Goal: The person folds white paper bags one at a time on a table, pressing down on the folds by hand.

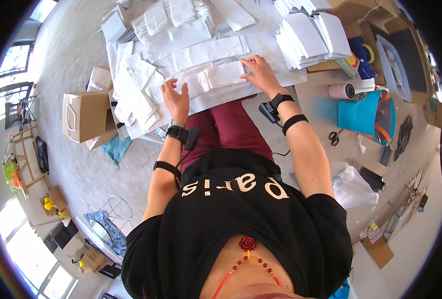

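A long, flat white piece (216,75), like a folded sheet or bag, lies at the table's near edge between my hands. My left hand (176,102) is at its left end, fingers curved and apart, with nothing visible in them. At the right end, my right hand (262,74) has its index finger and thumb spread, their tips at or just over the piece's edge; contact is hard to tell. A second white strip (211,52) lies just beyond. To the left is a loose heap of white pieces (136,94), and farther back a layered pile of them (173,32).
Stacks of folded white sheets (306,40) stand at the table's right. A cardboard box (86,117) sits beside its left edge. On the right are a pink cylinder (341,91), a turquoise bag (363,115), black scissors (334,138) and a clear plastic bag (353,187).
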Motion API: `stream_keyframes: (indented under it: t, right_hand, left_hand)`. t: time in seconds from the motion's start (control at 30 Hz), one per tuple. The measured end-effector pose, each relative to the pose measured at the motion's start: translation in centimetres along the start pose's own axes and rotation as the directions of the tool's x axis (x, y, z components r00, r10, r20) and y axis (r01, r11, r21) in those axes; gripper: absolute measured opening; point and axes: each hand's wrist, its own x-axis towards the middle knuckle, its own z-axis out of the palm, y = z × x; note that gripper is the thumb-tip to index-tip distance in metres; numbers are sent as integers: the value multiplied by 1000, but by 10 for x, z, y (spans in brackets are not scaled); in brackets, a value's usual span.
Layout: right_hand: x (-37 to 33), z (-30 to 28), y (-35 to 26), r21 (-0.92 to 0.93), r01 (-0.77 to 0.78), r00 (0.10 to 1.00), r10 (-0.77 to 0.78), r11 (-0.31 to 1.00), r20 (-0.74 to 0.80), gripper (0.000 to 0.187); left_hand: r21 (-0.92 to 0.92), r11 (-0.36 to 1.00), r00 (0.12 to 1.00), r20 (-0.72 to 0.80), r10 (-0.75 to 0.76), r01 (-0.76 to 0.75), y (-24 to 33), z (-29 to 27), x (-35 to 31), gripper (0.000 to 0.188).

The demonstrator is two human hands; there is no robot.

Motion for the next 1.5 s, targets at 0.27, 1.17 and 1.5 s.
stream_keyframes:
  t: [0.27, 1.17, 1.5]
  right_hand:
    - [9, 55, -63, 158, 81, 997, -76, 984, -33, 34]
    - [40, 19, -144, 487, -329, 942, 316, 809, 112, 62]
    - [31, 40, -109, 504, -354, 931, 346, 788, 114, 51]
  left_hand:
    - [247, 958, 988, -2, -151, 147, -33, -17, -29, 43]
    - [-480, 877, 982, -152, -112, 26, 65, -26, 4, 11]
    - [-308, 942, 971, -146, -187, 135, 15, -29, -6, 12]
